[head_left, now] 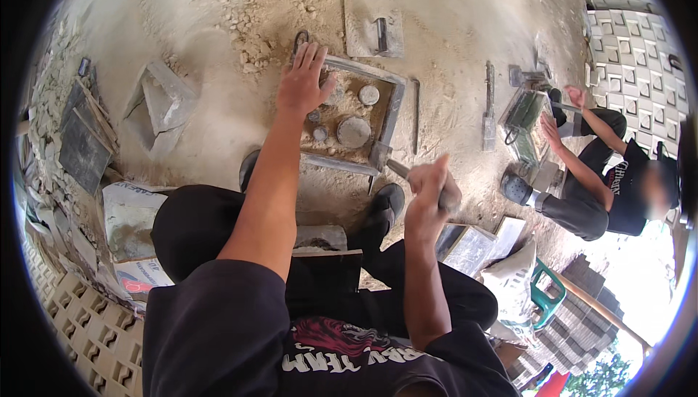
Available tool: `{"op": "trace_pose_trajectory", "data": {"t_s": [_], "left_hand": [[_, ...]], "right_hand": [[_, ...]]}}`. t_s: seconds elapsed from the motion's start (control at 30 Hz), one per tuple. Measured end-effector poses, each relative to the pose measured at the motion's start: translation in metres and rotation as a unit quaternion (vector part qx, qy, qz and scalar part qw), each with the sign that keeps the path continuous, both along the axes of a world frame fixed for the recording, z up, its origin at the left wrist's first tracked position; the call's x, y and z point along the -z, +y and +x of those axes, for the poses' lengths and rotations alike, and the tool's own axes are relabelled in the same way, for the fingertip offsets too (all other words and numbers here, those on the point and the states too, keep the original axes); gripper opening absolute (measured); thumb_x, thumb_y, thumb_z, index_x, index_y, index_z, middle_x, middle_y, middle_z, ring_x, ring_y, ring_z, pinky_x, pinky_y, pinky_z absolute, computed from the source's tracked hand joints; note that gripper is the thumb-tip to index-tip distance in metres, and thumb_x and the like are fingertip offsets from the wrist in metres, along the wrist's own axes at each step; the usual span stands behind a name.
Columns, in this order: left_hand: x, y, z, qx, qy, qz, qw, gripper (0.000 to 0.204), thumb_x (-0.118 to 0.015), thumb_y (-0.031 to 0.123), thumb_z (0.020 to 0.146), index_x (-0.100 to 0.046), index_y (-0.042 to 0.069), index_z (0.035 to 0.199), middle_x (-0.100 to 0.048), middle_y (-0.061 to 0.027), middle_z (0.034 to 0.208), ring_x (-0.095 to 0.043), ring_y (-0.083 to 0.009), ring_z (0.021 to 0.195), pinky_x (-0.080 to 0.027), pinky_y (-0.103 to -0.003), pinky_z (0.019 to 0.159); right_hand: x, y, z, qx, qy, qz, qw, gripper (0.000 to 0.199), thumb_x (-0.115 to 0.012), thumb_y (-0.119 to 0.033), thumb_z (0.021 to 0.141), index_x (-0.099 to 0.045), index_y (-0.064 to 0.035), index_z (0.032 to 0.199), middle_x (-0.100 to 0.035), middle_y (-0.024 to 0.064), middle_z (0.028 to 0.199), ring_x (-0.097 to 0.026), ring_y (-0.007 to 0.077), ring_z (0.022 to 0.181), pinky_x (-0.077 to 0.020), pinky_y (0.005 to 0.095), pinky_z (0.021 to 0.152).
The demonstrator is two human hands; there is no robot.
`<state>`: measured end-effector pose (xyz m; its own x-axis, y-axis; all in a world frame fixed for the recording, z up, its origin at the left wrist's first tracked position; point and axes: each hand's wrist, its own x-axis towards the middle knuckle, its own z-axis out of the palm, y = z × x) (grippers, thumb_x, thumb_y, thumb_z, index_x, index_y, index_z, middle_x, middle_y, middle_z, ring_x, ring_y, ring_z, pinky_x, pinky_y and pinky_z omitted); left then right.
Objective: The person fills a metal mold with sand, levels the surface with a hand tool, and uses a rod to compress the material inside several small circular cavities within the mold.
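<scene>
A square grey mould frame lies on the ground in front of me, holding brown sandy material and several round grey discs, among them a large disc and a smaller one. My left hand lies flat on the frame's left side, fingers stretched out, hiding that edge. Closed around the thick handle of a hammer is my right hand. The hammer's blocky grey head is at the frame's near right corner; whether it touches cannot be made out.
Beyond the frame lies a square plate with a handle. A thin bar and a long flat-ended tool lie to the right. Farther right, a seated person works at another mould. An angular grey piece lies left.
</scene>
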<state>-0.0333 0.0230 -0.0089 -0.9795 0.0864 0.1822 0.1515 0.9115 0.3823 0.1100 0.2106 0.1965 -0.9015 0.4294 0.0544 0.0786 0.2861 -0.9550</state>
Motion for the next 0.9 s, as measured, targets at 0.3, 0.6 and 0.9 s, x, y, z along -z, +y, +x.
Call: {"op": "trace_pose_trajectory", "data": {"t_s": [0.3, 0.6, 0.9], "left_hand": [[-0.010, 0.002, -0.001, 0.007, -0.014, -0.002, 1.000, 0.060, -0.051, 0.044, 0.093, -0.039, 0.014, 0.143, -0.038, -0.0096, 0.149, -0.031, -0.0270, 0.141, -0.035, -0.053, 0.105], [-0.002, 0.001, 0.004, 0.008, -0.001, 0.005, 1.000, 0.060, -0.053, 0.043, 0.092, -0.040, 0.014, 0.143, -0.039, -0.0102, 0.148, -0.033, -0.0279, 0.139, -0.037, -0.051, 0.104], [-0.004, 0.001, 0.002, 0.006, 0.000, 0.018, 1.000, 0.059, -0.053, 0.042, 0.092, -0.043, 0.012, 0.141, -0.041, -0.0112, 0.146, -0.033, -0.0279, 0.139, -0.037, -0.051, 0.104]], "right_hand": [[0.007, -0.003, 0.014, -0.013, 0.075, -0.072, 0.994, 0.049, -0.043, -0.020, 0.104, -0.042, -0.0033, 0.058, -0.041, -0.0012, 0.053, -0.034, 0.0064, 0.050, -0.0243, 0.0273, 0.047], [0.018, -0.012, 0.025, 0.004, 0.024, -0.023, 0.999, 0.045, -0.041, -0.015, 0.103, -0.041, -0.0027, 0.059, -0.044, -0.0004, 0.058, -0.036, 0.0075, 0.054, -0.0276, 0.0267, 0.050], [0.007, -0.014, 0.016, 0.009, 0.078, -0.060, 0.995, 0.050, -0.037, -0.019, 0.105, -0.036, -0.0052, 0.057, -0.037, 0.0001, 0.052, -0.033, 0.0088, 0.048, -0.0235, 0.0279, 0.047]]}}
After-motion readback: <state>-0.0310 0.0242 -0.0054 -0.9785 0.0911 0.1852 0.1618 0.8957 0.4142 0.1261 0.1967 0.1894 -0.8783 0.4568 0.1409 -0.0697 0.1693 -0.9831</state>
